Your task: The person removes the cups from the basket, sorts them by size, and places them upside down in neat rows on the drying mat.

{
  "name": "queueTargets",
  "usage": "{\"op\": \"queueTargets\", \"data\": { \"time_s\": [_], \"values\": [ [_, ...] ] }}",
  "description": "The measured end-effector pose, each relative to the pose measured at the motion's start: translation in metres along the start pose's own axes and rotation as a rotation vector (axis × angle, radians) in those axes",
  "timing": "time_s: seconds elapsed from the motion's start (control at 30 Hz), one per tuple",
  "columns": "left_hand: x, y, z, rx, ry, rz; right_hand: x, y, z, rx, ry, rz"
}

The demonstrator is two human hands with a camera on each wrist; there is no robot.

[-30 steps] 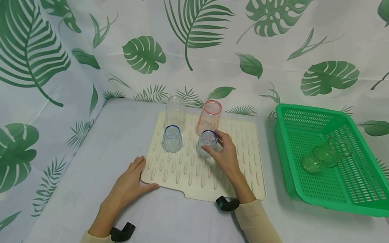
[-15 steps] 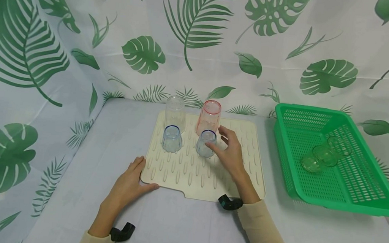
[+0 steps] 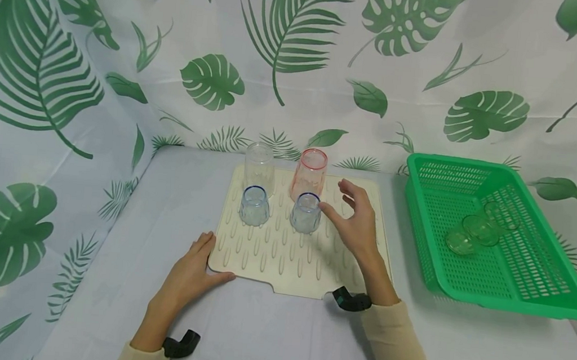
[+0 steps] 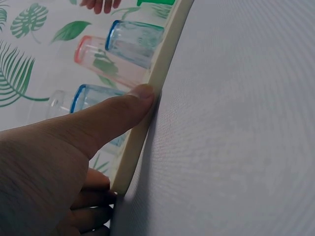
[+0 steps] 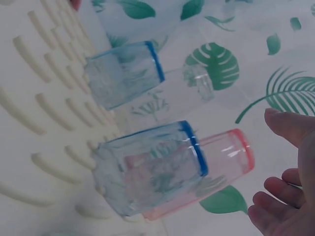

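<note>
On a cream ribbed drying mat [image 3: 256, 265] stand two short bluish glasses with dark blue rings at the top. My right hand [image 3: 358, 222] is just right of the right short glass [image 3: 306, 214], thumb and fingers spread apart, holding nothing; in the right wrist view a gap shows between its fingers [image 5: 275, 199] and that glass [image 5: 147, 169]. Behind stand a taller pink-ringed glass [image 3: 311, 170] and a tall clear glass [image 3: 260, 163], the latter behind the left short glass [image 3: 254, 206]. My left hand [image 3: 186, 279] rests at the mat's front left corner, its thumb [image 4: 115, 110] along the front edge.
A green plastic basket [image 3: 502, 303] stands right of the mat, with several clear glasses [image 3: 461, 243] lying in it. White cloth [image 3: 246, 335] covers the table. A leaf-printed sheet [image 3: 401, 110] hangs behind and at the left.
My right hand has let go of the right short glass and drawn away to the right, its fingers spreading. That glass stays in place. My left hand has not moved.
</note>
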State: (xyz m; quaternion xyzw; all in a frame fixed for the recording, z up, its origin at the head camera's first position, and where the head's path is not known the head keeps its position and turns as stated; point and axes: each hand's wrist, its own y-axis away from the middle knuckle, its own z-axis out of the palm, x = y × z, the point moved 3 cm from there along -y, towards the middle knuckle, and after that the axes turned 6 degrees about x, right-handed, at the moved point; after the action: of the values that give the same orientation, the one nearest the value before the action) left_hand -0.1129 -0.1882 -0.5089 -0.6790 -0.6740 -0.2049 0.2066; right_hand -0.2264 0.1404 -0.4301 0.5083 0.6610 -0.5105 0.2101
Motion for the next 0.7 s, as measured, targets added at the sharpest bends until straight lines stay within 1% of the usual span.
{"op": "queueTargets", "data": {
  "time_s": [0.37,0.47,0.6,0.7],
  "values": [
    [0.001,0.0,-0.001,0.003,0.0,0.003,-0.011,-0.006,-0.033,0.091,-0.016,-0.022],
    [0.001,0.001,-0.002,0.006,-0.001,0.004,-0.013,-0.01,-0.044,0.128,-0.025,-0.05],
    [0.001,0.002,-0.001,0.007,0.001,0.005,-0.017,-0.014,-0.06,0.174,0.017,-0.083],
    [0.001,0.002,-0.002,0.008,-0.001,0.006,-0.019,-0.017,-0.073,0.195,0.046,-0.081]
  ]
}}
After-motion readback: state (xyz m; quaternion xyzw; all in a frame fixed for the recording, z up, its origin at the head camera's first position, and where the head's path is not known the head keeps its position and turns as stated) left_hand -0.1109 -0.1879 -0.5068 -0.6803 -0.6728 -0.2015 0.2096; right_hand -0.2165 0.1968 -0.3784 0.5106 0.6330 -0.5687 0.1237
